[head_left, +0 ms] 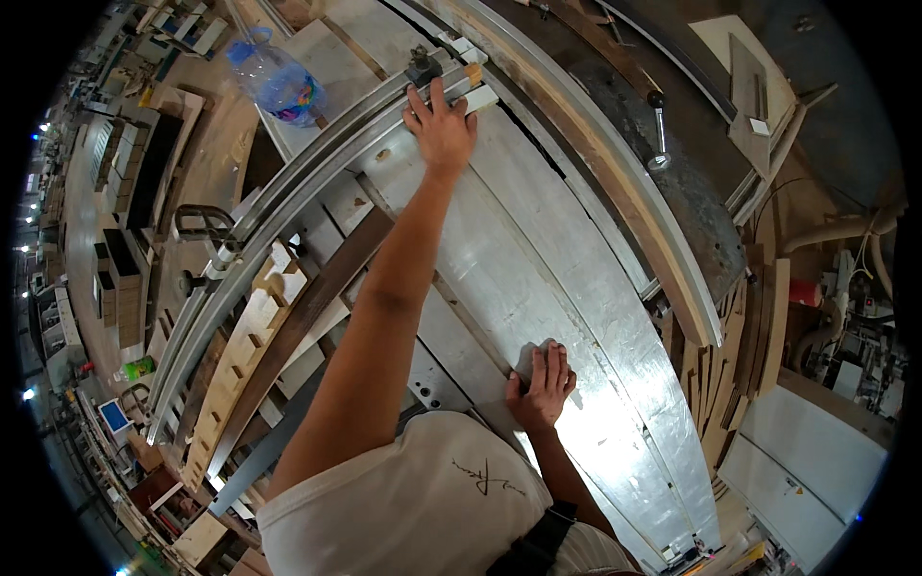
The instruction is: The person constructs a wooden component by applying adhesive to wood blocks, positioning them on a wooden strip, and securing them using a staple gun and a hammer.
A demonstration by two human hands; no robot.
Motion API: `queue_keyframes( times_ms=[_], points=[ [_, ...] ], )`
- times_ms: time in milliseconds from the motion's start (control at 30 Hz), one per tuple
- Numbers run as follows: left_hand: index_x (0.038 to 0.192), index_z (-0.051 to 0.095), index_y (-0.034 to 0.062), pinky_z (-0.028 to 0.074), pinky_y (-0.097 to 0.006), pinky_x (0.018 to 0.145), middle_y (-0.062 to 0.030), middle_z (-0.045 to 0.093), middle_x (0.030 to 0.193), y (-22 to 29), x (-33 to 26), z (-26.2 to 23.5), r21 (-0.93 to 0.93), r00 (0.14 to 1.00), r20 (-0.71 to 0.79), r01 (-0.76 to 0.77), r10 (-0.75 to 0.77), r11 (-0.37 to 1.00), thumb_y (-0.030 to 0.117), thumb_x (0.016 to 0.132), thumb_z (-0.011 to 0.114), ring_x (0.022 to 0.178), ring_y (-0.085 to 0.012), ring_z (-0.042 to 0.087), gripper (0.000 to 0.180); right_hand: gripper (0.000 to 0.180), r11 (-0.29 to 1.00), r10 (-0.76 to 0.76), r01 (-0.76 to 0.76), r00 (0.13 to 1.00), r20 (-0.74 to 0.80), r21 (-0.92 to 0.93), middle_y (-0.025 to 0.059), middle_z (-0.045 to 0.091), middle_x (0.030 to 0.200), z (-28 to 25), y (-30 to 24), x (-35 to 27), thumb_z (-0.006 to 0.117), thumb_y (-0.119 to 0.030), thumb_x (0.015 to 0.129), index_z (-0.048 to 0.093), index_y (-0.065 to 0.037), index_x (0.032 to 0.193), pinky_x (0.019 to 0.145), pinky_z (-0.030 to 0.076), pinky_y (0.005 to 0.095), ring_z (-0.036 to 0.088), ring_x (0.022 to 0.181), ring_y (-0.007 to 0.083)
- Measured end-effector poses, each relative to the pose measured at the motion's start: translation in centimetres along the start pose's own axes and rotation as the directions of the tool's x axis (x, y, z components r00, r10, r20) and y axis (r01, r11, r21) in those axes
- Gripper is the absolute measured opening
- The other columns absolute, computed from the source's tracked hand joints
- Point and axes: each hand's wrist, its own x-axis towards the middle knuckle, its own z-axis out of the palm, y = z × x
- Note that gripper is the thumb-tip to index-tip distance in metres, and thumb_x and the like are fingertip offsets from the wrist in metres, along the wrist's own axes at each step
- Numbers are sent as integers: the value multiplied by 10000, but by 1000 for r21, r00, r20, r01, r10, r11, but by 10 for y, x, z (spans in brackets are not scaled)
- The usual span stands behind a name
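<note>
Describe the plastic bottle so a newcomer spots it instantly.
From the broad metal table, go to the long metal rail by the left hand. Across the rail, to that hand's left, is the plastic bottle: see-through and blue-tinted, unlike the opaque board beside it.

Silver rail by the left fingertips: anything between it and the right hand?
Yes: the left forearm and dark brown board, toward the lower-left stretch of the silver rail. Toward its upper end, only the left hand.

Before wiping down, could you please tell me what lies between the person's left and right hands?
In the head view, only bare metal surface shows between the left hand and right hand.
</note>
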Motion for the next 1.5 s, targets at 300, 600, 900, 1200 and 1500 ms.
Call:
queue_keyframes(
  times_ms=[300,600,900,1200,1500],
  points=[
    [1019,780,85,272,-646,1169,-133,468,1530,4,-20,-1,100,971,81,-232,225,967,262,883,710,1451,-382,373,234,674,1000,-7,8,999,-38,23,164,419,1600,1,-5,2,717,-325,825,533,-94,1430,1122,308,641,372,1492,383],
    [1194,655,43,431,-527,1043,-133,614,1226,6,4,-12,-106,986,150,-54,70,993,222,852,743,1141,-326,591,397,676,1000,-8,9,1000,-21,16,162,403,1610,1,0,0,693,-353,837,520,-99,1440,1127,298,647,359,1499,383],
    [1287,646,78,503,-476,1013,-144,636,1262,-31,-18,-41,-180,957,212,-161,198,970,198,880,654,1188,-357,598,424,675,1000,-10,10,1000,-13,14,162,400,1616,-5,-5,0,689,-358,854,514,-95,1450,1135,287,639,334,1512,379],
    [1272,658,36,517,-480,999,-167,658,1263,-115,-81,-145,5,985,148,-90,88,996,93,870,667,1183,-381,620,406,638,997,-47,51,997,-63,58,181,432,1568,-4,-1,-1,705,-342,860,531,-88,1419,1111,292,622,375,1472,386],
    [957,775,28,552,-299,740,-94,742,872,2,-327,-355,-822,909,416,381,-10,423,125,873,769,807,-176,708,128,597,991,-130,126,986,-108,-43,175,465,1540,9,-1,-9,662,-352,891,539,-81,1409,1131,275,598,400,1452,363]
  ],
)
